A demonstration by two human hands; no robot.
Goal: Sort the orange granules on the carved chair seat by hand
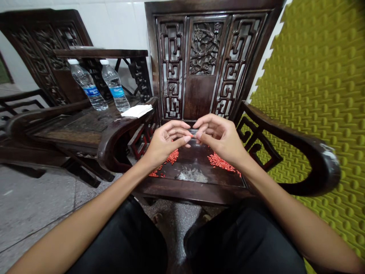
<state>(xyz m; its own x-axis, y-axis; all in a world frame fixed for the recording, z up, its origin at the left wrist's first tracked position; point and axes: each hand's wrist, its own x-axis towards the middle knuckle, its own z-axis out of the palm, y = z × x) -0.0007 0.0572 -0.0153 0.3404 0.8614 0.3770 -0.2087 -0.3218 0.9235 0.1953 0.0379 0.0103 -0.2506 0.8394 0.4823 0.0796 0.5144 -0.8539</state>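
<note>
My left hand (168,140) pinches a small red tube-like piece (191,135) between thumb and fingertips. Close beside it, my right hand (219,133) has thumb and forefinger pressed together. What the right fingers hold is too small to make out. Both hands hover over the dark wooden chair seat (192,156). On the seat, a heap of red pieces (172,156) lies partly behind my left hand. A second heap of red pieces (222,163) sits under my right wrist. Between them, nearer me, is a pile of small clear pieces (193,175).
A carved chair back (201,91) rises behind the seat, with a curved armrest (316,167) at right. Two water bottles (115,89) and white tissues (137,110) stand on the side table (82,123) at left. Yellow-green padding (313,76) covers the right wall.
</note>
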